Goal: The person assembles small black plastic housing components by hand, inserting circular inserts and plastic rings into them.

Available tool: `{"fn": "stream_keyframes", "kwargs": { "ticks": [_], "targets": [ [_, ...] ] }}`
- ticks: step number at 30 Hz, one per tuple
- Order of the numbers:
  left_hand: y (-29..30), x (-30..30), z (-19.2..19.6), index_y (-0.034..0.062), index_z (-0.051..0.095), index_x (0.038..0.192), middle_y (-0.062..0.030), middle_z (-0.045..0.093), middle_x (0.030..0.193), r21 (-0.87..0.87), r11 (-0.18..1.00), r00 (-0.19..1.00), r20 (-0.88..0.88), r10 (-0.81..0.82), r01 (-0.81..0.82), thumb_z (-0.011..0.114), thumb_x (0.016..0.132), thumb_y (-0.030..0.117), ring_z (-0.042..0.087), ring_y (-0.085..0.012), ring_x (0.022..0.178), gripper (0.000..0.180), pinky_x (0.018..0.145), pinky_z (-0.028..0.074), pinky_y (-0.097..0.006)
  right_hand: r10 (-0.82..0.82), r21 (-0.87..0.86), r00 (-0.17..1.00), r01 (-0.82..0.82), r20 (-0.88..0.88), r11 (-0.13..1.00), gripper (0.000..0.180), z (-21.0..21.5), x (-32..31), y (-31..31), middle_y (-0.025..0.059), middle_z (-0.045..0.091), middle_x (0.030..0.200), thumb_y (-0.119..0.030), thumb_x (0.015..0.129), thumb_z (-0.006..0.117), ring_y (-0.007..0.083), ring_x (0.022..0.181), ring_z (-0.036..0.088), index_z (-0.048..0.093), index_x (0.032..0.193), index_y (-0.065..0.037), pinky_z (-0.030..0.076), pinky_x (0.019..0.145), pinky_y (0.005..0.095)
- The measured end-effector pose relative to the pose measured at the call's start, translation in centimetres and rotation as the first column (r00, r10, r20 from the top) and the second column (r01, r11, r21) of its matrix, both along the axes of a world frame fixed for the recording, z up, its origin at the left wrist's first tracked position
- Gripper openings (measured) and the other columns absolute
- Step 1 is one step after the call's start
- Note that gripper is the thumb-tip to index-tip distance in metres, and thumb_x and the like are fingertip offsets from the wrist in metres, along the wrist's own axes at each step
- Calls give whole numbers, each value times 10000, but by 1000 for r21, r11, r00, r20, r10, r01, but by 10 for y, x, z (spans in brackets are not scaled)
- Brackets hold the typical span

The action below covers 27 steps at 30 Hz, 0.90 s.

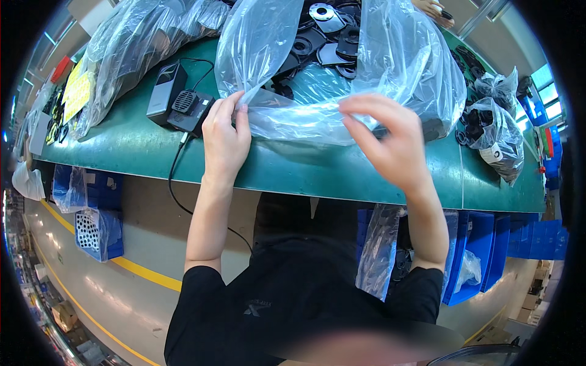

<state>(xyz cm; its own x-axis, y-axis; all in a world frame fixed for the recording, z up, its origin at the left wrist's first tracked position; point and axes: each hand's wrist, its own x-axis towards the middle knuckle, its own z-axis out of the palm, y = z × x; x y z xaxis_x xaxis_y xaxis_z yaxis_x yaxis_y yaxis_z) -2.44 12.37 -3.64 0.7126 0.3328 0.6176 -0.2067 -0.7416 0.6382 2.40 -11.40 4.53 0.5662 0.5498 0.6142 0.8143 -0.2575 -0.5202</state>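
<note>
Hands at the near side of a large clear bag, which lies open on the green tabletop in front of me. My left hand pinches the film at the bag's left edge between thumb and fingers. My right hand, blurred, is curved at the near right of the mouth, thumb and forefinger slightly apart at the tips; whether they grip film I cannot tell. Black, disc-ended parts, some with silvery faces, fill the bag's far portion. Just beside my left hand stands a black grilled device; farther left lies another large plastic bag. At right, a smaller bag holds dark parts. Below the tabletop, a blue bin contains crumpled clear plastic.
</note>
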Motion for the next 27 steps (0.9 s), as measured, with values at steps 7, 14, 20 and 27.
{"fn": "stream_keyframes", "kwargs": {
  "ticks": [7, 14, 20, 27],
  "targets": [
    [4, -7, -1, -46, 590, 936, -113, 588, 753, -121, 990, 998, 17, -68, 70, 531, 861, 43, 581, -169, 670, 130, 638, 457, -267, -235, -570, 928, 30, -290, 821, 320, -41, 68, 78, 158, 634, 907, -245, 777, 647, 304, 856, 611, 643, 939, 31, 476, 764, 348],
    [-1, -11, -1, -63, 558, 943, -177, 599, 876, -186, 966, 980, -47, -191, 180, 506, 852, -7, 593, -273, 784, 119, 690, 459, -313, -179, -437, 975, 104, -134, 894, 567, -63, 62, 90, 201, 579, 956, -372, 607, 768, 343, 916, 560, 631, 969, 43, 448, 829, 371],
    [-3, -11, 4, -68, 533, 949, -204, 581, 924, -217, 943, 962, -49, -268, 251, 499, 825, -67, 593, -357, 940, 129, 785, 466, -363, -178, -306, 912, 62, -370, 950, 473, -57, 51, 90, 141, 574, 918, -266, 622, 773, 232, 779, 570, 614, 956, 30, 475, 699, 307],
    [-4, -14, 6, -53, 564, 993, -143, 595, 960, -299, 910, 943, -79, -324, 288, 500, 874, -4, 587, -195, 837, 144, 747, 448, -260, -82, -107, 936, 48, -341, 993, 379, -67, 46, 83, 117, 590, 916, -225, 682, 755, 182, 687, 556, 623, 914, 45, 467, 644, 280]
  ]
}}
